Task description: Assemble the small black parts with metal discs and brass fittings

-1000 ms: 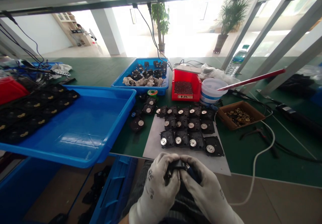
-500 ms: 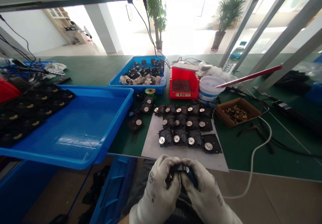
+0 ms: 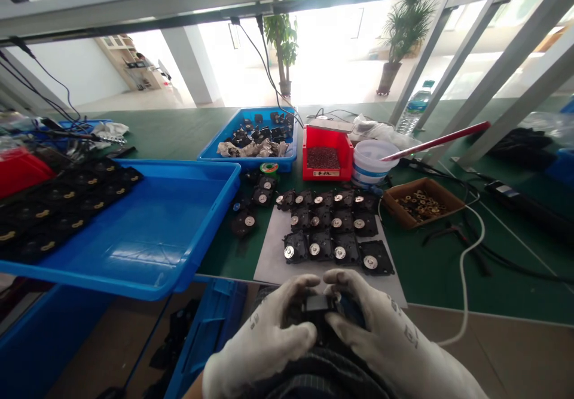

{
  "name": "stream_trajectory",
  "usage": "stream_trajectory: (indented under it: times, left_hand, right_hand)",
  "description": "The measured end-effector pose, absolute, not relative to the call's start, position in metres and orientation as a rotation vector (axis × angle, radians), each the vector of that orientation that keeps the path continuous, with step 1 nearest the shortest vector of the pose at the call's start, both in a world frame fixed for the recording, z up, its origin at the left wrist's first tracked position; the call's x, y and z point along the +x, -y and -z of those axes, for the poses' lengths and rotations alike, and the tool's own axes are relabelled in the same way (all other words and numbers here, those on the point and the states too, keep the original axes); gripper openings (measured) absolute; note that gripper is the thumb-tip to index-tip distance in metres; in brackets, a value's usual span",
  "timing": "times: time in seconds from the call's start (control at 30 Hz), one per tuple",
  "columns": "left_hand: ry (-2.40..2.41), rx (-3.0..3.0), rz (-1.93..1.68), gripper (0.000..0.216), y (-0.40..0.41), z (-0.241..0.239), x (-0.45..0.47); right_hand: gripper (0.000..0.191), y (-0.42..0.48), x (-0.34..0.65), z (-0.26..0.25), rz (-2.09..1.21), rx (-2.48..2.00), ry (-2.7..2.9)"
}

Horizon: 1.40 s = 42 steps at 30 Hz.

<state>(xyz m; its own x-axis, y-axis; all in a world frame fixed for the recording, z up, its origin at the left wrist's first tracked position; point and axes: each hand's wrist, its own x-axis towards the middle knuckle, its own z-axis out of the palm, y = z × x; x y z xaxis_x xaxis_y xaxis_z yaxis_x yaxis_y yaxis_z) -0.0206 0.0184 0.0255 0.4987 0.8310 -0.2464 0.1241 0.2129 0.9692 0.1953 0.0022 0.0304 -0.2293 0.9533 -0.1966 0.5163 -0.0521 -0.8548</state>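
Observation:
Both my hands wear white gloves and meet at the near edge of the bench, above my lap. Between them sits a small black part (image 3: 317, 305) with a pale grey top face; its lower side is hidden. My left hand (image 3: 273, 330) curls loosely around its left side, thumb below and fingers above. My right hand (image 3: 374, 327) grips the other side, where something dark blue shows partly behind the thumb. Just beyond, rows of black units with silver discs (image 3: 339, 253) lie on a white sheet (image 3: 269, 261).
Left stands a large blue tray (image 3: 147, 291), with black moulded pieces (image 3: 58, 213) across its left end. Behind are a blue bin (image 3: 210, 148) of parts, a red bin (image 3: 329, 174), a white tub (image 3: 370, 168) and a cardboard box (image 3: 399, 216) of brass pieces. A white cable (image 3: 464, 285) hangs at right.
My hands have loosened and spread around the black part, exposing its pale top face. My left thumb has shifted off the front. The view has tilted slightly upward.

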Motion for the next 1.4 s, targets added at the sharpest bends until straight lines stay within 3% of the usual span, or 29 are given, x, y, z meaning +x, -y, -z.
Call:
stream_trajectory:
  times: [0.13,0.3,0.53,0.67,0.9,1.07,1.4]
  left_hand:
    - [-0.842,1.381,-0.531,0.07,-0.021,-0.033,-0.011]
    - [-0.798,0.792,-0.716,0.051,-0.009,-0.006,-0.009]
    - [-0.707,0.525,-0.866,0.037,0.001,0.01,-0.007]
    - [-0.778,0.553,-0.85,0.033,0.002,0.005,-0.002]
    - [-0.897,0.586,-0.89,0.042,0.006,-0.01,0.004]
    - [-0.897,0.578,-0.864,0.079,0.006,-0.006,0.001]
    - [-0.891,0.598,-0.786,0.068,0.004,-0.001,0.0]
  right_hand:
    - [0.025,-0.003,0.193,-0.039,-1.291,-1.552,1.925]
    - [0.016,-0.006,0.213,-0.015,-0.956,-1.361,1.674]
    - [0.039,0.012,0.218,-0.012,-1.017,-1.591,1.365]
    - [0.041,0.017,0.2,-0.019,-1.223,-1.584,1.228]
    - [0.036,0.018,0.184,-0.02,-1.254,-1.58,1.089]
    - [0.035,0.015,0.183,-0.024,-1.285,-1.603,1.164]
    - [0.033,0.015,0.182,-0.029,-1.293,-1.619,1.201]
